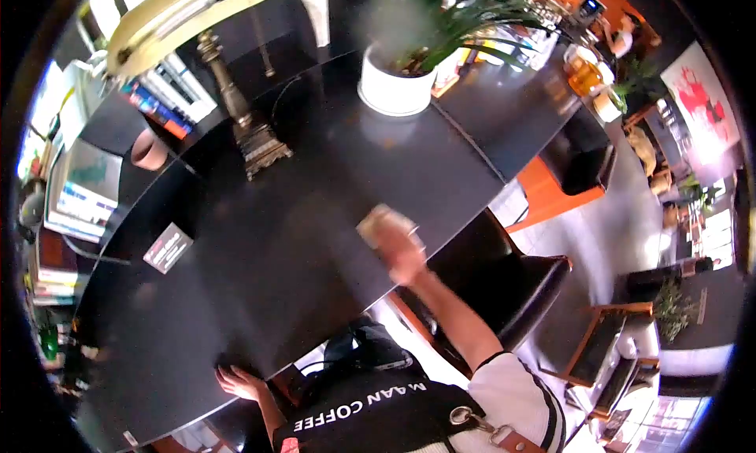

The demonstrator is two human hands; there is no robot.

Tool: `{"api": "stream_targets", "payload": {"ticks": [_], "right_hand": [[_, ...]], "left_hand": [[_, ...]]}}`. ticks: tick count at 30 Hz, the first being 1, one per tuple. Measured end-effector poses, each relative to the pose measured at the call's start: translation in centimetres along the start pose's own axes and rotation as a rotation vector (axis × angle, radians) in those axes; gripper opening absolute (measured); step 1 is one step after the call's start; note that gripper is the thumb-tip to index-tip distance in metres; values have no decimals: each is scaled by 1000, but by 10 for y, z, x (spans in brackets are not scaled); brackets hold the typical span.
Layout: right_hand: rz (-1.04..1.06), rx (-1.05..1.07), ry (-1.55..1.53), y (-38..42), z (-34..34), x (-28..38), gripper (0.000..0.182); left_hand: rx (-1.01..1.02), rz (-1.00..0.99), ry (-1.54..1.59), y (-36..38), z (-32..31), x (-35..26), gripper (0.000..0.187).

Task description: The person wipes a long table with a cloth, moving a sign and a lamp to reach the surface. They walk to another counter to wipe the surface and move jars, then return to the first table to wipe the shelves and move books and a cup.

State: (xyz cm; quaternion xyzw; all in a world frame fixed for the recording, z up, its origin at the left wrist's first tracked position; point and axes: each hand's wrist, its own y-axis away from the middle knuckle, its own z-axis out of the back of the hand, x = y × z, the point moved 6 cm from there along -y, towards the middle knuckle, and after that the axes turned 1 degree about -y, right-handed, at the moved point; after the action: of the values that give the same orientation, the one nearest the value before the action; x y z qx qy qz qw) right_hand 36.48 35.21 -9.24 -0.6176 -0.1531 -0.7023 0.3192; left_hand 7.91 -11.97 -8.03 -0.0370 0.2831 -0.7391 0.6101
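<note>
- The right hand (403, 252) is blurry. Its fingers seem to be grasping a pale tan, soft-looking cloth (378, 219), pressed down flat. I can't see each finger well.
- The pale tan cloth is on the long, curved, shiny black table (260, 256), near the edge on the right side.
- The left hand (240, 383) is by the near edge of the table. Its fingers are let go and spread a bit, with nothing in them.
- How far along things are is hard to say. The cloth is out and in use, I think. I can't tell which parts of the top it has gone over, or how much is left.
- Hands: two. Cloths: one. Tables with a hand on them: one.
- There is one old-looking metal lamp (236, 103) with a yellow shade, standing on the table.
- There is one round white pot (394, 88) with one leafy green plant (465, 24) in it, past the cloth.
- There is one small pinkish-brown cup (149, 151), and one small grey card with writing (168, 248), nearer than the cup.
- Books (178, 89) stand in a row beside the lamp, more than three, but I can't count them surely.
- Two chairs are close on the right: one shiny black chair (488, 284) and one orange and black chair (555, 187).
</note>
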Motion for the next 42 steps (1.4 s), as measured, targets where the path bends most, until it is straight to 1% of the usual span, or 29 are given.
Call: {"api": "stream_targets", "payload": {"ticks": [1, 2, 3, 4, 5, 7, 8, 9, 11, 12, 13, 15, 17, 18, 19, 21, 22, 23, 24, 27, 29, 31, 32, 33, 36, 37, 39, 41, 42], "right_hand": [[48, -71, 354, -16, 46, -19, 51], [-11, -131, 874, -37, 88, -26, 54], [-146, -153, 1246, -55, 122, -6, 50], [-169, -224, 1129, -69, 151, -13, 48], [-217, -297, 1128, -75, 165, -16, 46], [-217, -386, 1179, -79, 162, -23, 47], [-213, -462, 1122, -78, 155, -28, 51], [-204, -464, 1097, -72, 143, -24, 54], [-156, -393, 1126, -52, 108, -12, 59], [-176, -332, 1152, -41, 90, -2, 62], [-193, -268, 1178, -29, 71, 7, 64], [-77, -303, 1194, -6, 37, 12, 69], [-115, -136, 1040, 14, 8, 23, 72], [-97, -139, 967, 25, -3, 25, 75], [-8, -207, 904, 34, -10, 36, 74], [-28, -225, 835, 49, -18, 41, 70], [-48, -147, 990, 56, -24, 54, 67], [-137, -20, 952, 66, -27, 58, 69], [-262, -133, 335, 75, -26, 72, 64], [-15, -179, -562, 112, -41, 73, 51], [-514, -107, -449, 154, -42, 91, 45], [-673, -288, -998, 198, -44, 121, 42], [-540, -280, -1201, 217, -44, 110, 45], [-599, -466, -1189, 243, -32, 128, 42], [-292, -592, -1350, 309, 16, 139, 35], [-199, -619, -1405, 330, 31, 141, 34], [-140, -899, -1417, 377, 73, 138, 34], [-175, -987, -1340, 395, 123, 199, 35], [-51, -1002, -1362, 418, 149, 199, 35]], "left_hand": [[-6, -18, -15, 1, -2, 4, 40], [11, -25, -21, 2, -6, 9, 40], [26, -31, -29, 0, -8, 11, 40], [23, -27, -12, 0, -6, 8, 40], [31, -51, -34, 0, -7, 9, 40], [55, -59, -23, -1, -4, 3, 40], [83, -40, -35, -1, -9, 10, 41], [87, -38, -20, 0, -9, 9, 42], [110, -24, -20, -2, -4, 0, 42], [87, -85, -40, -4, -3, -3, 43], [87, -97, -38, -4, -3, -1, 43], [82, -112, -22, -2, -6, -1, 44], [99, -110, -35, 0, -2, -7, 45], [97, -104, -39, 1, -5, -1, 45], [94, -103, -42, -3, -6, -3, 45], [44, -167, -57, -2, 6, -14, 46], [13, -175, -57, -2, 6, -14, 45], [-18, -183, -57, -2, 7, -14, 44], [-10, -210, -24, 1, 5, -12, 44], [-8, -234, 25, 4, -5, -12, 43], [3, -233, 36, 8, -8, -14, 42], [3, -230, 17, 5, -9, -9, 42], [-6, -224, 10, 2, -10, -4, 41], [-19, -212, 8, -3, -12, -2, 41], [-69, -137, -44, -3, -16, -9, 40], [-119, -193, 64, 1, -15, -23, 36], [-26, -346, 280, 29, 33, -107, 32], [-4, -540, 520, 75, 32, -162, 33], [193, -492, 627, 102, 37, -198, 36]]}}
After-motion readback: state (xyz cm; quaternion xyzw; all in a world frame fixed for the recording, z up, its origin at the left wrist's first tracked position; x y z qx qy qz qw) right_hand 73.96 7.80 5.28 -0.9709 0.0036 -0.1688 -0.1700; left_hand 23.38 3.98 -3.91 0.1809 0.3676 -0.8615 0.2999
